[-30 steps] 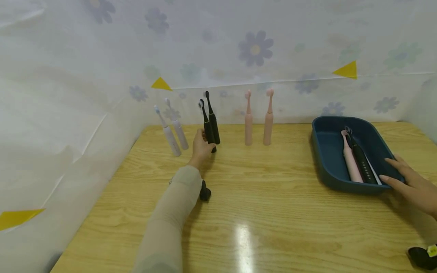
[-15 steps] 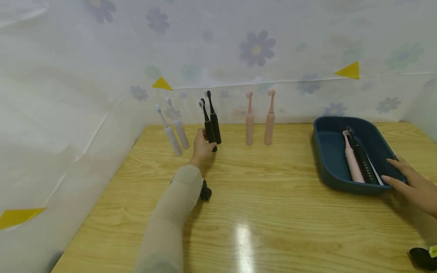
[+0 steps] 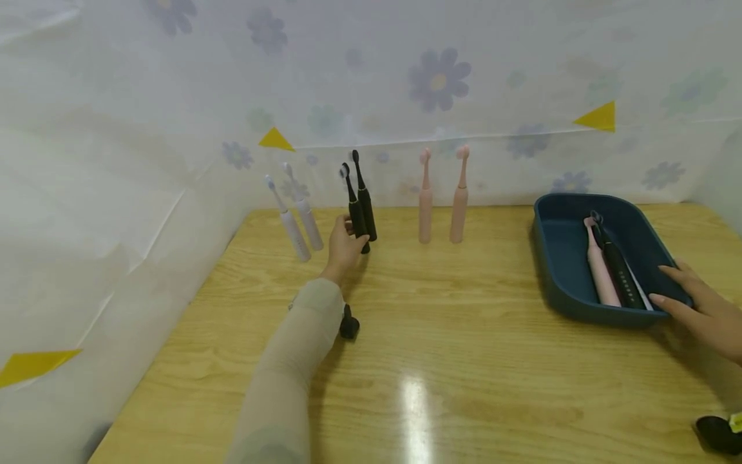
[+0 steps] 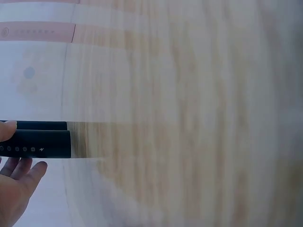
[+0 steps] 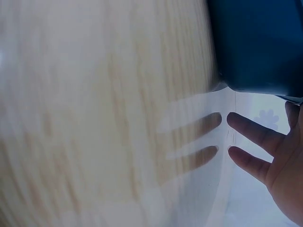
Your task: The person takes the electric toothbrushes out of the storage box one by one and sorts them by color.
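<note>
In the head view my left hand [image 3: 344, 248] pinches the lower body of the front black electric toothbrush [image 3: 356, 216]. The left wrist view shows the thumb over this toothbrush [image 4: 40, 144] and the fingers on its other side. Close behind stands a second black electric toothbrush [image 3: 366, 206]. At the far right my right hand [image 3: 698, 309] rests at the near right corner of a dark blue tray [image 3: 565, 309], thumb and one finger over its rim. Two fingers [image 5: 255, 132] point out straight beside the tray in the right wrist view.
Two white electric toothbrushes [image 3: 295, 235] stand left of my left hand. Two pink ones [image 3: 425, 216] stand right of the black pair, near the flowered back sheet [image 3: 371, 77]. A pink toothbrush [image 3: 603, 274], a black one [image 3: 623, 277] and a partly hidden white item lie in the tray.
The whole head view has shifted slightly. Both hands, the black toothbrushes and the tray keep nearly the same places relative to one another.
</note>
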Demonstrator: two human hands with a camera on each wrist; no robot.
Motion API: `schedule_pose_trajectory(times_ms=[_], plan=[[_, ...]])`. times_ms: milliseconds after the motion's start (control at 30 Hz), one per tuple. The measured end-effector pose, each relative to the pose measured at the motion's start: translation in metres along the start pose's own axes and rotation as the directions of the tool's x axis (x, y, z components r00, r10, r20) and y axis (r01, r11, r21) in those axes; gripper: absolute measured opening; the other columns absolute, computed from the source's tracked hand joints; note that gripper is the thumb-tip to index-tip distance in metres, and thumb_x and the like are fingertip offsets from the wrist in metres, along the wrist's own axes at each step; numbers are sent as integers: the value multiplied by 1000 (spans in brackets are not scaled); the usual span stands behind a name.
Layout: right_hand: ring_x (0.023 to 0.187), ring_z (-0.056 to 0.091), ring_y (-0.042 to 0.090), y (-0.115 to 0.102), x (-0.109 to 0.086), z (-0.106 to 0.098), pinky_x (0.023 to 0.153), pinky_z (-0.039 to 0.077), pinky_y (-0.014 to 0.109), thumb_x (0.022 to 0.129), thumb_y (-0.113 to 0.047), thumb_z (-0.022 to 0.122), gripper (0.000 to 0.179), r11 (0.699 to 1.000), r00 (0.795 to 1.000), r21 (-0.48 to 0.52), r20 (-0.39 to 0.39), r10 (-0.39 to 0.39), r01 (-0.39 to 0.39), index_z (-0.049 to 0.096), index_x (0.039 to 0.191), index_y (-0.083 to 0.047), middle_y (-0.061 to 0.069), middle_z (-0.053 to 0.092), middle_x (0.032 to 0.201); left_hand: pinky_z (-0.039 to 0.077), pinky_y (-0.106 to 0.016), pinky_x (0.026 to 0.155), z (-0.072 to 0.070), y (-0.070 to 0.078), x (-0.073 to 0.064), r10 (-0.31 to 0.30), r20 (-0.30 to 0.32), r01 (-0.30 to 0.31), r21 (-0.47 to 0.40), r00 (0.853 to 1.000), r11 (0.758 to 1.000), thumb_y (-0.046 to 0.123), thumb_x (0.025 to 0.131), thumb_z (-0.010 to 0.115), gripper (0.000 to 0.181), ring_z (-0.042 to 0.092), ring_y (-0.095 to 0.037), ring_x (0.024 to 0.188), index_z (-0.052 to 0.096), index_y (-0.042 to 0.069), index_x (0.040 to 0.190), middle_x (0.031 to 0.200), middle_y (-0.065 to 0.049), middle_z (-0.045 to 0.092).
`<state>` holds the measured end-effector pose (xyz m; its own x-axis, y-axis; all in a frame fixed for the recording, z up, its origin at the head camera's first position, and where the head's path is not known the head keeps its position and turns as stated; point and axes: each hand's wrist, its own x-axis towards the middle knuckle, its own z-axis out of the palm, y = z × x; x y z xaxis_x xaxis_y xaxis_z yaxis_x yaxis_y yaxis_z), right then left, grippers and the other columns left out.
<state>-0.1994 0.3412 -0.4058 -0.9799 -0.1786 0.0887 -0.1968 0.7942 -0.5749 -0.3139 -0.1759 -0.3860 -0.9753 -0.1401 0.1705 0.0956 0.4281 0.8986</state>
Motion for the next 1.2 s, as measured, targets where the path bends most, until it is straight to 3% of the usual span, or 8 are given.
schedule_pose_trajectory(times_ms=[200, 567, 800, 933, 1200], plan=[[116, -19, 48, -1, 1, -2, 85, -11, 64, 91, -19, 41, 66, 1000, 1000, -10, 13, -1, 1, -2, 133, 10, 26, -24, 133, 42, -27, 82, -5, 4, -5, -35, -26, 34, -30, 999, 999, 9, 79, 62, 54, 45, -20, 105, 34, 5, 125, 113, -10, 46], [115, -20, 49, -1, 0, -4, 84, -10, 65, 92, -20, 40, 67, 1000, 1000, -12, 19, 3, -3, -3, 133, 10, 26, -26, 132, 39, -30, 85, -21, 16, -21, 4, -81, -14, -133, 997, 991, 5, 80, 60, 49, 45, -25, 105, 36, 1, 122, 114, -15, 43], [114, -20, 50, 0, 2, -2, 82, -8, 67, 92, -21, 40, 67, 1000, 1000, -10, 22, 13, -13, -4, 134, 7, 24, -26, 133, 42, -29, 82, -27, 25, -34, 36, -112, -56, -176, 993, 983, 3, 78, 62, 45, 48, -22, 101, 40, 1, 118, 111, -12, 46], [114, -19, 50, 0, 1, -3, 82, -8, 67, 92, -22, 40, 67, 1000, 1000, -10, 21, 15, -15, -4, 134, 7, 24, -26, 133, 43, -27, 80, -24, 32, -42, 55, -93, -72, -192, 994, 979, 4, 77, 63, 45, 49, -20, 98, 42, 0, 117, 110, -11, 47], [114, -20, 49, 0, 1, -2, 82, -8, 66, 92, -20, 40, 66, 1000, 1000, 23, 21, 0, 0, -4, 134, 8, 22, -27, 133, 43, -27, 81, -15, 46, -55, 103, 36, -94, -202, 994, 975, 10, 81, 60, 47, 48, -20, 102, 38, 1, 121, 112, -9, 47]])
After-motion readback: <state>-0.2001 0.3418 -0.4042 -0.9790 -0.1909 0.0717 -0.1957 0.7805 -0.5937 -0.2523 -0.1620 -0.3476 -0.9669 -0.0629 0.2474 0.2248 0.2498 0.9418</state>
